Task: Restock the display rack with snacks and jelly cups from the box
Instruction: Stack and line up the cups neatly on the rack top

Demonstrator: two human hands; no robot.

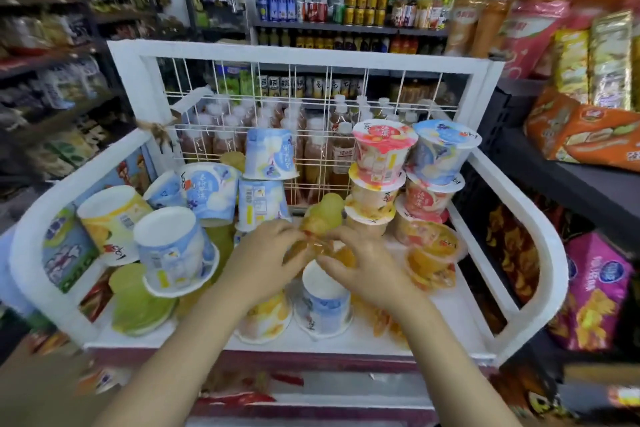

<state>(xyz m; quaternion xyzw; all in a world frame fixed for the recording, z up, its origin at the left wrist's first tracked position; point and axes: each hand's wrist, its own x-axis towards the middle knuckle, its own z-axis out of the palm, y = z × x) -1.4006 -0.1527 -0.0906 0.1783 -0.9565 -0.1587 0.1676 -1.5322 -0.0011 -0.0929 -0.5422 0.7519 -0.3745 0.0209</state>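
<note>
Both hands meet at frame centre over the white tubular display rack (512, 184). Left hand (266, 253) and right hand (360, 260) have fingers curled, pinching a small translucent orange jelly cup (322, 248) between them; motion blur, exact grip unclear. Just behind it, touching the fingertips, sits a pale green translucent jelly cup (329, 206).

Around the hands:
- Directly below: inverted white-and-blue paper cup (325, 298), beside an inverted yellow-print cup (268, 317).
- Left of centre: tipped blue-white cup (173, 250), yellow-white cup on its side (110, 218), green jelly cup (138, 302) at lower left.
- Centre back: two blue cups stacked upside down (268, 180) against the white wire grid panel (311, 107).
- Right: stack of pink-lidded cups (381, 156) and stack of blue-lidded cups (443, 152), tight together; clear orange fruit cups (433, 256) at their base, close to the right hand.

Bottled drinks (339, 146) stand behind the grid. Snack bags (595, 291) hang at right edge.
</note>
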